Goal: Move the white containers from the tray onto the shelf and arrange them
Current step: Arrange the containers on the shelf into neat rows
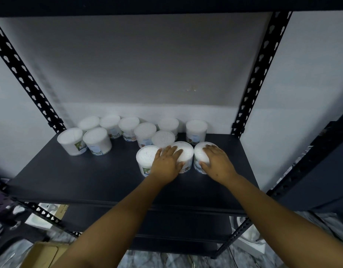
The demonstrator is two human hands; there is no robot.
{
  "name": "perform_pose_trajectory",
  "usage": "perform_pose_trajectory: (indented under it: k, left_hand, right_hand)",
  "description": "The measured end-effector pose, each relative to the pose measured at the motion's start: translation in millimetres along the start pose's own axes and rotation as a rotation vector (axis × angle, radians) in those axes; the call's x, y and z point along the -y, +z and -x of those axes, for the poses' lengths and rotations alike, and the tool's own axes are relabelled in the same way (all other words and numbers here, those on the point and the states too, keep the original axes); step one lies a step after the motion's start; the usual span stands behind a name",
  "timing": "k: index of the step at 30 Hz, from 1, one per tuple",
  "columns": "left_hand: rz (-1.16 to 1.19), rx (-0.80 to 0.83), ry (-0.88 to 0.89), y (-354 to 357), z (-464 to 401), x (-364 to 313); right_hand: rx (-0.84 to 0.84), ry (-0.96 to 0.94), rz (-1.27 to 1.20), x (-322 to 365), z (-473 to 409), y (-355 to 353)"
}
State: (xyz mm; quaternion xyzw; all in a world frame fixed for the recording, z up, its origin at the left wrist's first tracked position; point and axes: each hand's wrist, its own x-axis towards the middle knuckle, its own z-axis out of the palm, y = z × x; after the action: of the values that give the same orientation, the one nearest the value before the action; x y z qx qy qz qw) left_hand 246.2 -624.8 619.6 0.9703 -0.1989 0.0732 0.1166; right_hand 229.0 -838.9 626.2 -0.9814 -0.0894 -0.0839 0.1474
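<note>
Shelf: a dark shelf (101, 171) on a black slotted-post rack carried every white container in view; its front left part lay bare.
Container count: twelve white containers could be counted on the shelf, nine toward the back edge and three nearer the front, right of centre.
Back group: the nine stood upright in a loose, uneven cluster near the back edge, with one container (196, 130) set apart toward the back right corner.
Front three: a left container (145, 161), a middle container (183, 153) and a right container (200, 157) stood side by side, close or touching.
Left hand: the left hand (167, 161) lay flat, fingers spread, on top of the middle container and against the left one, not closed round either.
Right hand: the right hand (217, 161) was cupped over the right container's lid, thumb down its near side.
Why so held: the palms-on-top hold looked suited to sliding the three back as a row, not to lifting them.
Tray: no tray showed in view.
Step judged: arranging seemed under way, with the back group not yet in neat rows.
</note>
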Motion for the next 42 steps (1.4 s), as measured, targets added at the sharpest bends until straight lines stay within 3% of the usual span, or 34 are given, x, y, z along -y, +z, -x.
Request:
perform_pose_trajectory:
  k: [7,14,19,28,42]
  left_hand:
    - [0.014,-0.067,-0.114,-15.3,19.4,23.7]
    - [0.011,-0.034,-0.201,-32.4,33.7,60.5]
    - [0.172,0.064,-0.224,-39.3,33.2,81.0]
    - [0.386,0.052,-0.234,-41.9,37.4,116.1]
    - [0.425,0.001,-0.234,-53.5,39.5,157.9]
  right_hand:
    - [-0.048,-0.068,-0.064,26.2,-10.0,-0.7]
    - [0.062,-0.081,-0.026,73.7,-45.6,6.1]
    - [0.192,-0.011,-0.044,98.5,-77.3,11.6]
    - [0.377,0.085,0.021,117.4,-112.7,19.3]
    - [0.237,0.209,-0.001,134.6,-123.3,35.5]
